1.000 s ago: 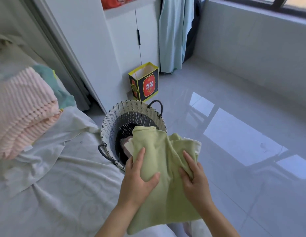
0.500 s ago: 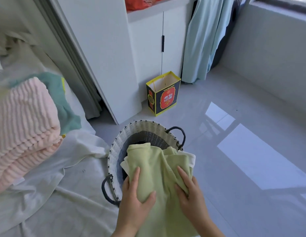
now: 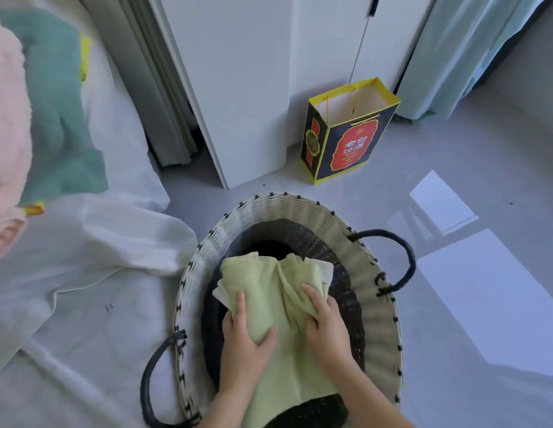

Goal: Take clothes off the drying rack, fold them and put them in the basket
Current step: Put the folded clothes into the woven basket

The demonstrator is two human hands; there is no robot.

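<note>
A folded light-green garment (image 3: 278, 307) lies inside the round woven basket (image 3: 287, 208), which has a white rim, a dark inside and two black handles. My left hand (image 3: 242, 344) grips the garment's left side, thumb on top and fingers round its edge. On the right side, my right hand (image 3: 326, 327) holds a fold of the same cloth. Both forearms reach down into the basket from the lower edge of the view. Whatever lies under the garment is hidden.
A bed with white sheets (image 3: 83, 273) fills the left, carrying a pink ribbed blanket (image 3: 6, 134) and a teal cloth (image 3: 58, 118). A dark gift bag (image 3: 346, 140) stands on the grey floor by a white cabinet (image 3: 247, 72). A pale curtain (image 3: 454, 50) hangs at top right.
Both hands have carried the green garment forward and down, from above the basket's near rim to inside it. The view has tilted down and closer to the basket.
</note>
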